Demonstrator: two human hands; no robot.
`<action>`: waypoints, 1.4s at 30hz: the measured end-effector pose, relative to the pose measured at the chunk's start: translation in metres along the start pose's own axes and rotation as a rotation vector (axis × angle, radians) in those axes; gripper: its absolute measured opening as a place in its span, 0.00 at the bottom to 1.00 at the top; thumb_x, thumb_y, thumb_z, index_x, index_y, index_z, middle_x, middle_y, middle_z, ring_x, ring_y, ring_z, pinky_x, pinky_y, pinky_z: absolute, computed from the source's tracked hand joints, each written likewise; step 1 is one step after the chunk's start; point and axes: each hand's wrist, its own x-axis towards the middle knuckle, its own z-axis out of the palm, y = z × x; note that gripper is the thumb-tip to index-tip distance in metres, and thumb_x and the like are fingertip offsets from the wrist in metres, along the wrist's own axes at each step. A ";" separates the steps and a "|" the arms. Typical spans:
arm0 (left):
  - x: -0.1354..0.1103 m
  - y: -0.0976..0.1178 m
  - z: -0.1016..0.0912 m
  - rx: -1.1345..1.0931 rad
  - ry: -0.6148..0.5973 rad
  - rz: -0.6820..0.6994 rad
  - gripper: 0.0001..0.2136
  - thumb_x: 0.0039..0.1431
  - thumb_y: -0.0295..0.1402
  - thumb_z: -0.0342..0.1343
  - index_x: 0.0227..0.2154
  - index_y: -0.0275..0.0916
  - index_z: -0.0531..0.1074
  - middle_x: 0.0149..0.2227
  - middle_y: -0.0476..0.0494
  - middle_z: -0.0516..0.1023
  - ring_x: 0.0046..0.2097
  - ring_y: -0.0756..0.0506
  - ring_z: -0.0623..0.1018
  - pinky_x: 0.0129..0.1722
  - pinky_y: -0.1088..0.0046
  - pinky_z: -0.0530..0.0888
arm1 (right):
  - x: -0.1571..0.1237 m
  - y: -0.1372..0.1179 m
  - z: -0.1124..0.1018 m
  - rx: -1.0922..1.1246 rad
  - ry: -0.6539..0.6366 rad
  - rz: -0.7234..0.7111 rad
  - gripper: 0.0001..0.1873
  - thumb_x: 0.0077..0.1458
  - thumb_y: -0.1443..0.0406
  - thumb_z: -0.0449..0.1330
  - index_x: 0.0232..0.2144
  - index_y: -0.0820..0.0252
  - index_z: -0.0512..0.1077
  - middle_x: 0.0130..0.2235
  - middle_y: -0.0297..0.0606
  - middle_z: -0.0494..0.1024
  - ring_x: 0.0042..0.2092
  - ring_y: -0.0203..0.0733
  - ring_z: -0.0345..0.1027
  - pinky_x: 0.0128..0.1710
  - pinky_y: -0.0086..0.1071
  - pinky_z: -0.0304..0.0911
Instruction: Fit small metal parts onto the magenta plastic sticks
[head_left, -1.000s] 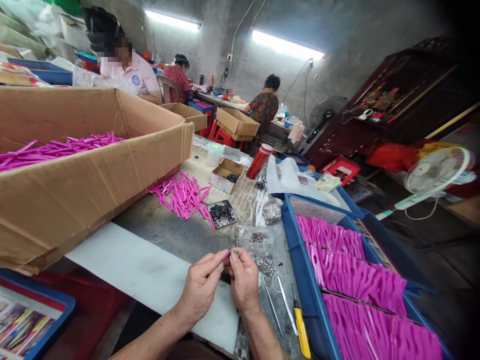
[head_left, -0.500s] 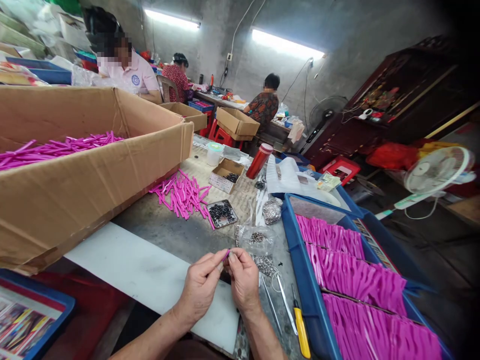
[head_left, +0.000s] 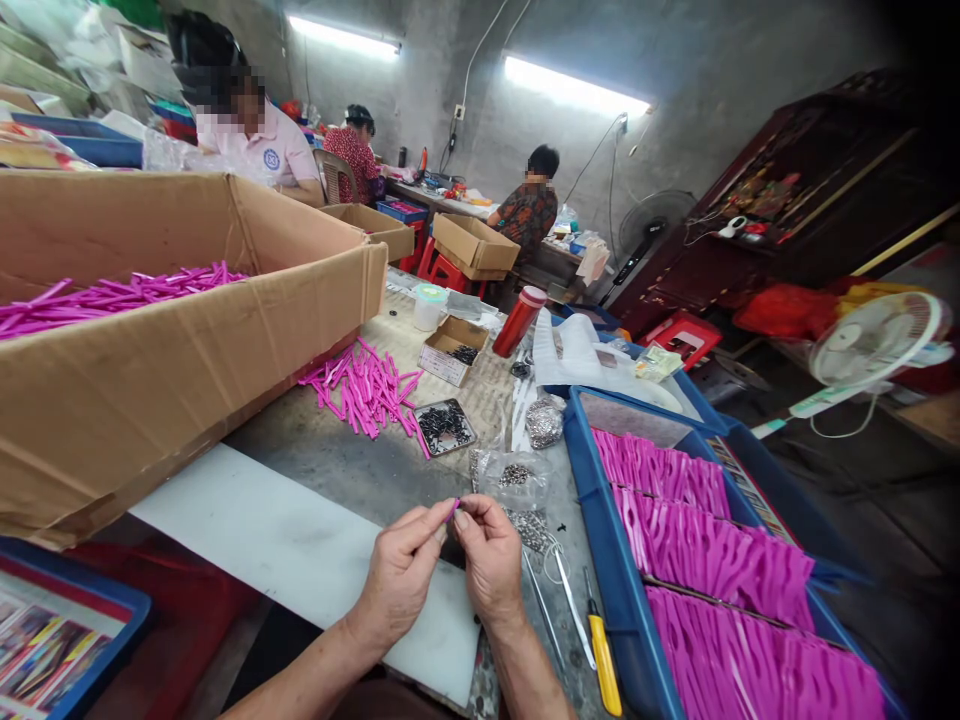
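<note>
With the two hands as the centre of the clock, a big cardboard box (head_left: 187, 370) is sitting at ten o'clock, and a heap of thin magenta sticks (head_left: 150, 291) is lying inside it. A blue bin (head_left: 619, 590) is standing at three o'clock and is holding three rows of magenta strips (head_left: 709, 535). A white board (head_left: 300, 530) is stretching out towards nine o'clock. A loose magenta pile (head_left: 364, 388) is lying between ten and eleven o'clock. The left hand (head_left: 401, 570) is keeping its thumb and forefinger closed in a pinch; the right hand (head_left: 491, 570) is doing likewise — their fingertips are meeting. At four o'clock a yellow-handled screwdriver (head_left: 604, 665) is lying just beside the bin. A small tray (head_left: 454, 448) of black parts is resting at twelve. Smallest, a magenta piece (head_left: 454, 509) is showing between both hands' fingertips — mostly hidden.
</note>
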 end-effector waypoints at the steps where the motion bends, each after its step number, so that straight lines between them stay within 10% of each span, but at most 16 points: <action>1: 0.000 0.000 0.000 0.009 -0.003 0.005 0.13 0.51 0.27 0.49 0.39 0.37 0.72 0.27 0.45 0.73 0.30 0.49 0.71 0.29 0.75 0.70 | 0.000 0.000 0.000 -0.003 -0.001 -0.002 0.05 0.43 0.64 0.58 0.25 0.60 0.67 0.24 0.31 0.67 0.27 0.34 0.59 0.28 0.27 0.57; 14: -0.001 0.000 0.001 0.030 -0.010 0.044 0.13 0.52 0.26 0.48 0.40 0.38 0.71 0.28 0.45 0.73 0.30 0.49 0.72 0.29 0.76 0.71 | -0.002 0.005 0.000 0.036 -0.046 0.036 0.14 0.49 0.56 0.52 0.21 0.61 0.64 0.18 0.27 0.56 0.19 0.30 0.45 0.18 0.24 0.44; 42: -0.003 -0.002 0.001 0.008 -0.011 -0.017 0.13 0.52 0.28 0.48 0.40 0.38 0.72 0.28 0.45 0.73 0.30 0.49 0.71 0.30 0.75 0.70 | -0.001 0.003 -0.004 -0.163 -0.052 -0.089 0.08 0.48 0.63 0.54 0.23 0.61 0.67 0.21 0.29 0.63 0.24 0.32 0.54 0.24 0.25 0.53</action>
